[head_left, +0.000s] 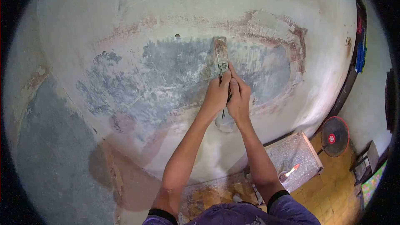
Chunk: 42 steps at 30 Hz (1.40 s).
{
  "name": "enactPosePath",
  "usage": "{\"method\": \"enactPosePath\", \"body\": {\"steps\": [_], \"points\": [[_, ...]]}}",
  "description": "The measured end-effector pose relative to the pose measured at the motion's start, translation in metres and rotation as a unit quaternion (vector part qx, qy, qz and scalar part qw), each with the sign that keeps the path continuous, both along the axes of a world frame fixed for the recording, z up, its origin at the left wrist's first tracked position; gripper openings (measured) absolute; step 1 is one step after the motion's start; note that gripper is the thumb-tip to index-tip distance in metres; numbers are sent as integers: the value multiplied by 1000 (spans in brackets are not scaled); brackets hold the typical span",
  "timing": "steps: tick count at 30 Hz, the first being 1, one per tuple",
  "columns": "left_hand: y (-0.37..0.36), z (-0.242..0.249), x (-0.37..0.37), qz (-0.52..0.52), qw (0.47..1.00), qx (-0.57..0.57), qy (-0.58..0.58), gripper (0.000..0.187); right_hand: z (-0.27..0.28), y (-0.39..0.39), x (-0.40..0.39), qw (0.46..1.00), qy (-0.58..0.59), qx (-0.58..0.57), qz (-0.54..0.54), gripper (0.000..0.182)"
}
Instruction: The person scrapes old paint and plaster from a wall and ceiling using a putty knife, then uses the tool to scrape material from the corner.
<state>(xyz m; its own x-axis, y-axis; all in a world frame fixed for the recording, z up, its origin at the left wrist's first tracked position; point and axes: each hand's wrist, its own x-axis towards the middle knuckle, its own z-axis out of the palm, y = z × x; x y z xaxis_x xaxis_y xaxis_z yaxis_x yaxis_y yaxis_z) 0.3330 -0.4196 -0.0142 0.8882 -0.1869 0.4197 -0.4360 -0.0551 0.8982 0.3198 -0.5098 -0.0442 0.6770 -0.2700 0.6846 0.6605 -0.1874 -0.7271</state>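
A scraper point(221, 50) with a flat, stained metal blade points upward against a wall point(200, 0). Both hands meet at its dark handle. My left hand point(216, 93) is closed round the handle from the left, its thumb near the base of the blade. From the right, my right hand point(239, 96) is wrapped on the same handle, fingers bent. Around the blade lies a large grey-blue patch point(175, 64) with streaky white marks, bordered above by rough reddish-brown edges. Part of the handle is hidden by the fingers.
At the lower right a speckled board point(296, 156) bears a brush point(288, 173). Beyond it a round fan point(335, 136) with a red rim stands over the yellow tiled floor point(329, 191). Blue cloth point(361, 57) hangs at the right. Another grey patch point(58, 154) covers the left wall.
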Motion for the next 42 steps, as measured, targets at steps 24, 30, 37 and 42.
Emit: {"method": "enactPosePath", "body": {"steps": [24,30,37,42], "points": [[3,-5,-13,42,998,35,-12,55,-8,6,-4,997,-71,-1,-20,45],[14,-2,5,21,998,62,6,55,-1,9,5,999,-37,-11,-18,45],[21,8,7,78,989,114,-43,55,4,21,13,996,-79,-13,-33,46],[29,5,-6,12,997,70,1,58,16,13,-20,998,-41,-38,-9,42]]}}
